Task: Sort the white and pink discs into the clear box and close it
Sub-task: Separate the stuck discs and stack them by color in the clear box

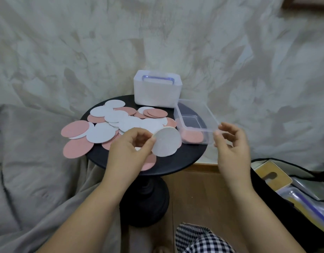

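My left hand (128, 150) pinches a white disc (166, 142) by its left edge and holds it tilted above the round black table (175, 161). Several white and pink discs (110, 123) lie scattered and overlapping over the table's left and middle. The clear box (212, 114) stands open at the table's right edge, with pink discs (192, 136) stacked at its near end. My right hand (230, 143) hovers just right of the box's near corner with loosely curled fingers and holds nothing.
A second, frosted box with a blue handle (157, 89) stands at the back of the table. Pale cloth (48, 161) drapes all around and behind. A black bag with folders (294, 189) sits on the wooden floor at right. Checked fabric (199, 240) shows at the bottom.
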The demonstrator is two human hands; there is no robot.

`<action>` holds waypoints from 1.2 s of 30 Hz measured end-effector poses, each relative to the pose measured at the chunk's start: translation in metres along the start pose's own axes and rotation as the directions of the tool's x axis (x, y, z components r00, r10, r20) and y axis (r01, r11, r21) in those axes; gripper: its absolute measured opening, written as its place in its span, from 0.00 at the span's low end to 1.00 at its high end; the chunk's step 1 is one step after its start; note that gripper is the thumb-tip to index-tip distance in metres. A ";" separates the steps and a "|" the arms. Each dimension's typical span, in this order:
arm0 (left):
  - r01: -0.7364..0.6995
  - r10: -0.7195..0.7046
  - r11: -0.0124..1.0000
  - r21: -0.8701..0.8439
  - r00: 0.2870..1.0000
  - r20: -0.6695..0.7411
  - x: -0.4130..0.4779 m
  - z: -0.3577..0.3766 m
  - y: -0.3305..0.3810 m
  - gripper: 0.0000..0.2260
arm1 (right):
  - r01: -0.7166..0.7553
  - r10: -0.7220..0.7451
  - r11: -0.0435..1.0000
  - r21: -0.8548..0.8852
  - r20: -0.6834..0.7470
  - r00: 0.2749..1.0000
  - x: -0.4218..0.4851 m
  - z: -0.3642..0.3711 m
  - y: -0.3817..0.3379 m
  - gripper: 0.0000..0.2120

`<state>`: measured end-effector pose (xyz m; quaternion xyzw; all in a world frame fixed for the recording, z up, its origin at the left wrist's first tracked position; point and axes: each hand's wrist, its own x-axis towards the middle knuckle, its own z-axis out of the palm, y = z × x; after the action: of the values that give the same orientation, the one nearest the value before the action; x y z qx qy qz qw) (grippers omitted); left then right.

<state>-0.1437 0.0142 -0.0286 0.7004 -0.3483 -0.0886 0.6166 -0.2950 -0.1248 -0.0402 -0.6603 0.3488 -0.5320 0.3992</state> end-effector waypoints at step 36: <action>-0.604 0.140 0.655 0.454 0.688 0.712 0.081 0.055 0.074 0.03 | -0.362 0.238 0.881 0.305 0.377 0.895 -0.010 -0.036 -0.014 0.16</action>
<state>-0.1422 -0.0781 0.0525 0.7062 -0.6828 -0.0472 0.1810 -0.3315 -0.1157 -0.0274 -0.5900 0.2709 -0.4007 0.6464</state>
